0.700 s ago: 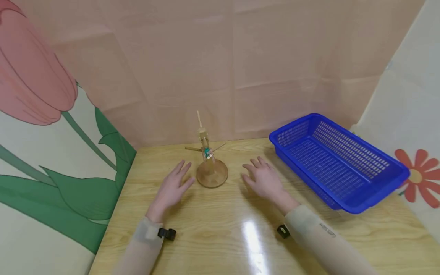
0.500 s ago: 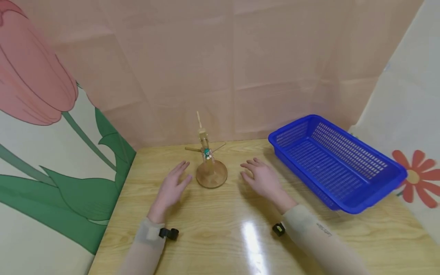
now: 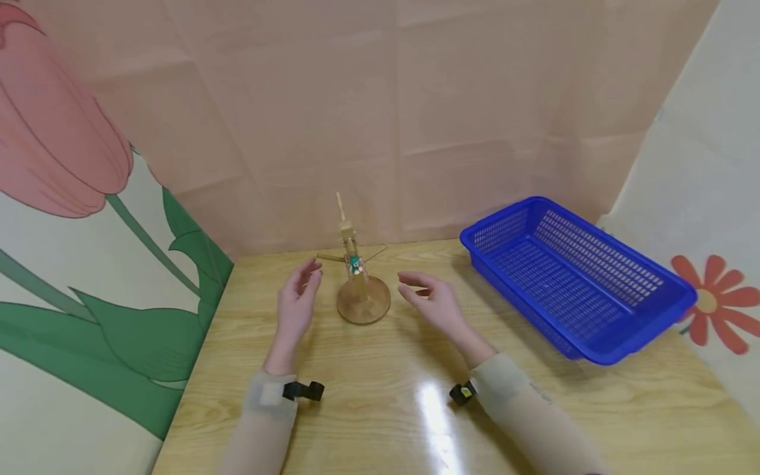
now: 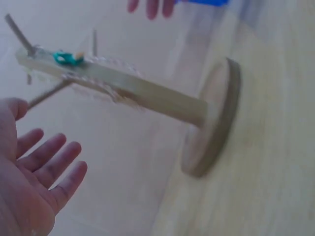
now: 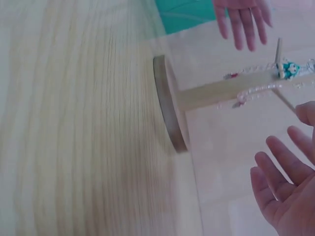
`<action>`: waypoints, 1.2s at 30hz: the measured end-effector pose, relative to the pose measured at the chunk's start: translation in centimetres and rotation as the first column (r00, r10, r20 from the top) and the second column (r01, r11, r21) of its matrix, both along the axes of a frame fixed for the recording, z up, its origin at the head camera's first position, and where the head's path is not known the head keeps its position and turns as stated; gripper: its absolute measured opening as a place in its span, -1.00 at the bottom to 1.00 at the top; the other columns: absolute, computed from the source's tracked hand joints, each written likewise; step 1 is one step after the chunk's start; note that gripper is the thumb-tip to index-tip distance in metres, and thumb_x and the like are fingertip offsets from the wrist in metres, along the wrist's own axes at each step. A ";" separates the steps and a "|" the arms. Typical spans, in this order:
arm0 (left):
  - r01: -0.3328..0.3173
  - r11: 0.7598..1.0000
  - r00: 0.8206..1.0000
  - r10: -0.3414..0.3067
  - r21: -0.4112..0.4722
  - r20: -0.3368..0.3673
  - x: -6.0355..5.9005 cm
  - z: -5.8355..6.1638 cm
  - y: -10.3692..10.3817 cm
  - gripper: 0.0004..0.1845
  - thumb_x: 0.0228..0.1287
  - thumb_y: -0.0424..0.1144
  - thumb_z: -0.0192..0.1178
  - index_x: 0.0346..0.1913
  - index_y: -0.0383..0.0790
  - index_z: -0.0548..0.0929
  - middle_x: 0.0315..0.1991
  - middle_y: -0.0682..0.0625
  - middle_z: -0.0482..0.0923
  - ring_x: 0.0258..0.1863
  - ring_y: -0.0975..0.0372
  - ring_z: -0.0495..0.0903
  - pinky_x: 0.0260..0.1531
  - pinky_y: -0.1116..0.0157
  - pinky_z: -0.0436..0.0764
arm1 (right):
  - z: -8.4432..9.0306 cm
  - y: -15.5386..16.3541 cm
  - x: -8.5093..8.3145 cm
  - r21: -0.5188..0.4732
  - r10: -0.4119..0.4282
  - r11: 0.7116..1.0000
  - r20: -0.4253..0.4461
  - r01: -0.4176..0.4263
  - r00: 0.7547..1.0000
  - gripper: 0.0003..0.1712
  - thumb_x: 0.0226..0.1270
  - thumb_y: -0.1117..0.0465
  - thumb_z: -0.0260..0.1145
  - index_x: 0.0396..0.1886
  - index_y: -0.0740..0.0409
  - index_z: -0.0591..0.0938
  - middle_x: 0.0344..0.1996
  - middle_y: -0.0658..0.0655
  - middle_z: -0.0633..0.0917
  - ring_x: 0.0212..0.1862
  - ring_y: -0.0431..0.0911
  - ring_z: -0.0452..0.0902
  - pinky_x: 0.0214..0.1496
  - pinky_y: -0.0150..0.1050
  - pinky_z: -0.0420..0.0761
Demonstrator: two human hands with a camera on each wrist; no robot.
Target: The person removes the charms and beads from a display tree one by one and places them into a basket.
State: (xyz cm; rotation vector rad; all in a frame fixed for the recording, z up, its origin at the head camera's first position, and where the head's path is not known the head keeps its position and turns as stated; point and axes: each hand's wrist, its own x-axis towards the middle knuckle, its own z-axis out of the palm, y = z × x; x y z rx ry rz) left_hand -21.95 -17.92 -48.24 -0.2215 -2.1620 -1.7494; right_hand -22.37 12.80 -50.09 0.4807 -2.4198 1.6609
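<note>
Left hand and right hand both unloaded: fingers apart from thumbs, loosely bent, palms facing each other, nothing clamped.

Wooden stand is between the 2 hands, upright. Its round base sits flat on the wood-grain table, clear of both hands and closer to the left hand. Post rises just beyond the fingertips, with 1 peg out toward the left-hand side, 1 toward the right, and a thin stick at the top.

On the post, ahead of and between the hands: teal figure charm, plus pale and pink beaded strands hanging about the pegs. Strand count unclear; left wrist view is blurred.

In each wrist view a thumb tip appears right by a peg end; can't tell if that is contact or just line of sight. Head view puts the left fingertips just short of the left peg and the right fingertips farther off.

Blue basket, perforated plastic, sits on the table to the right of the right hand, apart from it. Pink cloth hangs beyond both hands, behind the stand.
</note>
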 end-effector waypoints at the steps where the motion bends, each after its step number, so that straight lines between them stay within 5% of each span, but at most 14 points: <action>1: -0.012 0.999 1.000 0.011 0.038 0.005 -0.1 0.3 0.2 -0.55 0.67 -0.19 0.20 0.44 -0.33 0.56 0.29 -0.19 0.66 0.23 0.04 0.65 0.23 0.31 0.62 | 0.0 -0.3 0.0 -0.025 0.005 1.000 0.002 -0.005 1.000 -0.60 0.53 0.12 0.47 0.25 0.19 0.75 0.12 0.12 0.81 0.18 0.05 0.73 0.15 0.04 0.77; 5: -0.038 0.985 0.999 0.035 0.168 0.020 -0.4 1.5 1.0 -0.56 0.63 -0.20 0.25 0.42 -0.28 0.59 0.27 -0.17 0.66 0.18 0.12 0.66 0.26 0.32 0.64 | 0.1 -1.3 0.4 -0.092 -0.001 0.996 0.015 0.003 1.000 -0.62 0.51 0.22 0.47 0.24 0.22 0.75 0.11 0.18 0.81 0.17 0.11 0.73 0.13 0.07 0.76; 11: -0.025 0.945 1.000 0.025 0.327 0.004 -1.3 2.5 2.6 -0.63 0.55 -0.36 0.31 0.30 -0.44 0.64 0.17 -0.37 0.68 -0.01 0.19 0.75 0.16 0.25 0.74 | 2.5 -2.8 2.0 -0.170 -0.034 0.985 0.018 0.037 0.999 -0.66 0.49 0.43 0.40 0.21 0.40 0.71 0.10 0.38 0.77 0.17 0.29 0.69 0.12 0.23 0.74; 18: -0.038 0.915 0.999 0.037 0.402 0.011 -1.7 2.5 3.4 -0.71 0.49 -0.51 0.30 0.16 -0.61 0.64 0.00 -0.32 0.78 -0.07 0.15 0.80 0.05 0.25 0.80 | 0.3 -3.3 0.6 -0.190 -0.026 0.981 0.047 0.035 0.999 -0.63 0.54 0.34 0.40 0.26 0.36 0.70 0.15 0.28 0.78 0.22 0.19 0.68 0.21 0.23 0.71; 30: -0.077 0.836 0.997 0.076 0.543 0.024 -1.8 2.1 3.7 -0.92 0.43 -0.54 0.34 -0.13 -0.37 0.69 -0.13 -0.25 0.82 -0.20 0.15 0.84 -0.05 0.17 0.83 | 0.7 -3.6 0.8 -0.231 -0.011 0.973 0.037 0.019 0.999 -0.67 0.54 0.26 0.44 0.21 0.21 0.76 0.10 0.15 0.81 0.18 0.05 0.71 0.19 0.11 0.75; 36: -0.078 0.823 0.996 0.084 0.562 0.016 -2.0 2.0 3.8 -0.88 0.40 -0.54 0.38 -0.08 -0.50 0.70 -0.17 -0.19 0.83 -0.17 0.08 0.84 -0.04 0.17 0.83 | 0.9 -3.8 0.7 -0.212 -0.028 0.977 0.037 0.035 0.999 -0.71 0.55 0.24 0.43 0.17 0.21 0.78 0.09 0.13 0.82 0.16 0.01 0.72 0.19 -0.06 0.76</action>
